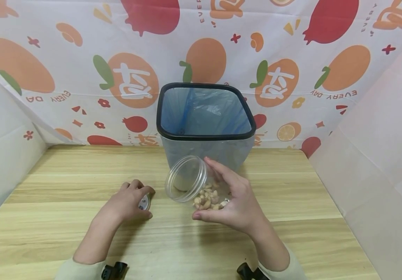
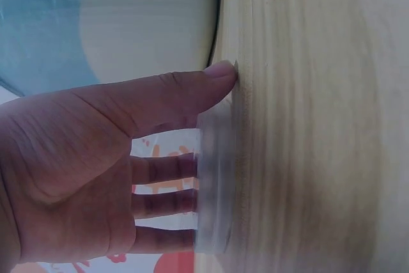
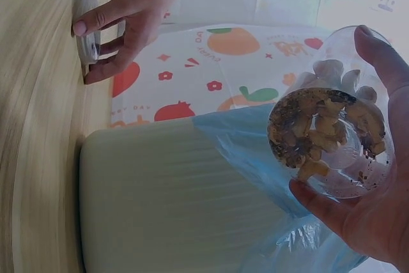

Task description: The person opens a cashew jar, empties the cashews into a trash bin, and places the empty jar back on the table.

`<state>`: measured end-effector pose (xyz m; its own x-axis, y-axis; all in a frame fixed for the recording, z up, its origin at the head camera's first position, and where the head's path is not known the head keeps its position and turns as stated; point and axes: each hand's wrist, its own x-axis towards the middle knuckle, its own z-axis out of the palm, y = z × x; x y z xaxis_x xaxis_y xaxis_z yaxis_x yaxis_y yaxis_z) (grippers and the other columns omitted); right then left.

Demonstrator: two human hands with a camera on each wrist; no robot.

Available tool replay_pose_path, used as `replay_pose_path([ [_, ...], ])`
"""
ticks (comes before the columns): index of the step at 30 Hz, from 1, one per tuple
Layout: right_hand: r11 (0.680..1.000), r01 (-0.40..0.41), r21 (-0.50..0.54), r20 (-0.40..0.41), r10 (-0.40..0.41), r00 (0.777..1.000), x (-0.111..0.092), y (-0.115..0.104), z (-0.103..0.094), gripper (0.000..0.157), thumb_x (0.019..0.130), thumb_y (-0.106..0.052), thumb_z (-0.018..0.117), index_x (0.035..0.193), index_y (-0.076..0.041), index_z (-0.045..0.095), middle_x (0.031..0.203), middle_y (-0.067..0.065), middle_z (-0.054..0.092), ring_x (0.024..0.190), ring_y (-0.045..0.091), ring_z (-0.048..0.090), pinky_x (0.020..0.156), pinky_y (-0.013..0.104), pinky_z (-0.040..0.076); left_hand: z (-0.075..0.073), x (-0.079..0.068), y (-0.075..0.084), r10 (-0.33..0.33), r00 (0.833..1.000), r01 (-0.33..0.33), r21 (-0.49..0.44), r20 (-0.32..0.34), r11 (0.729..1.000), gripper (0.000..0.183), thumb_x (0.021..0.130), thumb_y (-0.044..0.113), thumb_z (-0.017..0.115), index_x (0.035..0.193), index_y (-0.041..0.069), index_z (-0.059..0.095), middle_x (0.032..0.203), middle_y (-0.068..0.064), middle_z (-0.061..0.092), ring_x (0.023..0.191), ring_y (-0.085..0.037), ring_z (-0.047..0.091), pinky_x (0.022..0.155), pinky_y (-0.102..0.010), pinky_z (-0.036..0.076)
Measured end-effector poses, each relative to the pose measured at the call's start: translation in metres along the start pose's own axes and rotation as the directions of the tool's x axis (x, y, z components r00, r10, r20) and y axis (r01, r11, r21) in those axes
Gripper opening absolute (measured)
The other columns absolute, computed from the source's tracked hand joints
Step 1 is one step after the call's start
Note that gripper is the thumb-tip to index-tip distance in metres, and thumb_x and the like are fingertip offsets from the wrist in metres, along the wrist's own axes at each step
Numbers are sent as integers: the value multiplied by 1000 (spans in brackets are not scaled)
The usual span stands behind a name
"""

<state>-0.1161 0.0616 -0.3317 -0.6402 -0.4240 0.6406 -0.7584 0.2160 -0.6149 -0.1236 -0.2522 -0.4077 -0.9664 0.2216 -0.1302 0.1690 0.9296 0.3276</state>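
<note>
A round, clear-sided lid (image 1: 144, 203) lies flat on the table. My left hand (image 1: 123, 204) grips its rim, thumb on the near side and fingers on the far side; the left wrist view shows the lid (image 2: 217, 190) edge-on between them. Raised off the table, my right hand (image 1: 241, 202) holds a clear plastic jar (image 1: 186, 177) by its sides. The jar is tilted over, its threaded mouth uncovered and pointing left. Pale, nut-like pieces (image 1: 206, 197) lie inside near its base. In the right wrist view, brown bits and dark specks (image 3: 297, 123) show through the jar's bottom.
Just behind the jar stands a pale bin with a black rim (image 1: 206, 137), lined with a blue plastic bag (image 1: 215, 112). A fruit-print cloth (image 1: 132, 77) hangs behind it. The wooden table (image 1: 71, 171) meets white side walls at left and right.
</note>
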Motion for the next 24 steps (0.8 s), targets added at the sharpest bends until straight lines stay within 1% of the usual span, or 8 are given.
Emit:
replay_pose_path([
  [4, 1000, 2, 2, -2, -2, 1000, 0, 0, 0, 105, 55, -33, 99, 146, -12, 50, 140, 3, 60, 126, 19, 59, 108, 31, 45, 0, -1, 0, 2, 1000, -2, 0, 1, 1000, 59, 70, 34, 89, 123, 19, 67, 120, -15, 55, 105, -37, 49, 70, -48, 53],
  [10, 1000, 15, -1, -3, -15, 1000, 0, 0, 0, 104, 56, -34, 99, 146, -12, 50, 140, 3, 60, 127, 19, 59, 108, 32, 45, -2, -1, 1, 17, 1000, -16, 22, -25, 1000, 48, 79, 41, 81, 120, 20, 68, 121, -16, 58, 106, -40, 52, 70, -51, 52],
  [13, 1000, 23, 4, -1, -23, 1000, 1, -1, 1, 104, 57, -35, 98, 146, -12, 50, 140, 3, 60, 127, 19, 59, 108, 32, 45, -8, -3, 3, 61, 992, -55, 53, -107, 997, 43, 83, 41, 78, 119, 19, 69, 122, -17, 61, 106, -43, 56, 74, -57, 53],
  [16, 1000, 7, 24, 6, -7, 1000, 1, -2, 1, 105, 57, -33, 98, 147, -13, 49, 141, 2, 59, 128, 20, 58, 108, 32, 45, -19, -8, 9, 134, 960, -120, 67, -246, 990, 40, 86, 37, 77, 118, 15, 70, 121, -15, 64, 107, -44, 60, 79, -60, 54],
  [18, 999, -11, 34, 8, 10, 1000, 0, -3, -1, 105, 57, -32, 99, 147, -14, 49, 142, 1, 58, 129, 20, 57, 109, 31, 44, -30, -12, 17, 173, 917, -165, 54, -358, 985, 37, 87, 35, 77, 117, 15, 71, 119, -11, 66, 106, -39, 63, 80, -57, 55],
  [20, 999, -16, 38, 5, 16, 1000, 0, -4, -3, 105, 57, -33, 98, 147, -15, 49, 143, 1, 58, 130, 20, 57, 110, 32, 44, -43, -18, 28, 205, 850, -216, 33, -485, 976, 34, 88, 32, 77, 116, 15, 71, 115, -6, 68, 106, -31, 65, 81, -53, 55],
  [22, 999, -15, 29, -2, 15, 1000, 0, -4, -5, 105, 57, -34, 98, 147, -15, 49, 143, 1, 58, 130, 20, 57, 110, 32, 44, -55, -22, 39, 248, 747, -296, 25, -617, 955, 30, 87, 27, 77, 113, 15, 72, 108, -2, 71, 101, -24, 67, 80, -44, 56],
  [24, 1000, -11, 13, -8, 11, 1000, 0, -3, -6, 105, 56, -35, 98, 147, -15, 49, 142, 1, 58, 130, 20, 57, 109, 32, 44, -66, -24, 52, 299, 614, -392, 47, -731, 919, 25, 88, 26, 74, 109, 12, 73, 100, -1, 73, 95, -21, 66, 80, -36, 53],
])
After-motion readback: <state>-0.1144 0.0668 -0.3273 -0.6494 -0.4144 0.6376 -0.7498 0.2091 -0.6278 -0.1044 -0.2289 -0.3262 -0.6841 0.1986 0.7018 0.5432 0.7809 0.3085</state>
